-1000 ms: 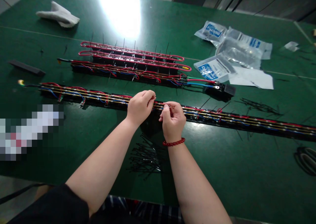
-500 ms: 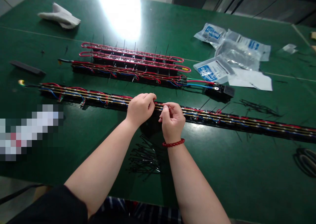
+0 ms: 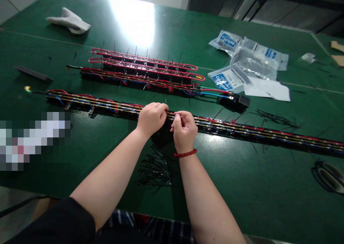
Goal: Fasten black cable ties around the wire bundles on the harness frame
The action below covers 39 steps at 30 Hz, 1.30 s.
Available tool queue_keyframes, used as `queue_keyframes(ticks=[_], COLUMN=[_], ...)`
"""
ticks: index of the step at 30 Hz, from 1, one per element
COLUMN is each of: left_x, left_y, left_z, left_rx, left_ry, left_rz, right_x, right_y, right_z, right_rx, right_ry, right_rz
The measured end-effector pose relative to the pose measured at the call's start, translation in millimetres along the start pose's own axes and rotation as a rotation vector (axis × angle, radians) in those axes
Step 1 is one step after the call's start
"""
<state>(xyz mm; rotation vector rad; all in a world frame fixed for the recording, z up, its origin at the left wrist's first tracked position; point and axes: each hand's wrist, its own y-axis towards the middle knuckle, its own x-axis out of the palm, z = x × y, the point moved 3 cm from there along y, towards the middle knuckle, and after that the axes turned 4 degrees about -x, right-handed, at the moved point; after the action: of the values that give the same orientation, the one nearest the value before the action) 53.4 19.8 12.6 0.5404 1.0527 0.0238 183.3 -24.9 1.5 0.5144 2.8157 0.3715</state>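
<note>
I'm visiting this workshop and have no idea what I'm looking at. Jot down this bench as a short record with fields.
Left hand: fingers closed on the long wired black strip
Right hand: pinching the same wires beside the left hand
Wrist: red bead bracelet on the right
Nearest: loose black cable ties
Behind: shorter wired strips with upright tie tails
Rest: plastic bags, white glove
Surface: green table

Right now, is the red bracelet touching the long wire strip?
Apart: the head view shows the right hand between the bracelet and the wire strip.
</note>
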Motion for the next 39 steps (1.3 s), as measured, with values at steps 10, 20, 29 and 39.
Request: queue_keyframes(ticks=[10,20,29,39], left_x=[-5.8,-48.2,-61.8,-47.3], left_y=[-5,-36,-113,-98], left_z=[2,3,-23,-18], left_rx=[0.076,0.076,-0.015,0.027], left_ry=[-0.073,-0.056,0.065,0.105], left_rz=[0.119,0.498,-0.185,-0.339], right_x=[5,7,6,9], right_y=[1,7,6,7], right_z=[1,5,0,5], right_rx=[0.112,0.064,0.041,0.023], right_ry=[0.144,0.179,0.097,0.045], right_rz=[-0.054,-0.087,-0.094,-0.137])
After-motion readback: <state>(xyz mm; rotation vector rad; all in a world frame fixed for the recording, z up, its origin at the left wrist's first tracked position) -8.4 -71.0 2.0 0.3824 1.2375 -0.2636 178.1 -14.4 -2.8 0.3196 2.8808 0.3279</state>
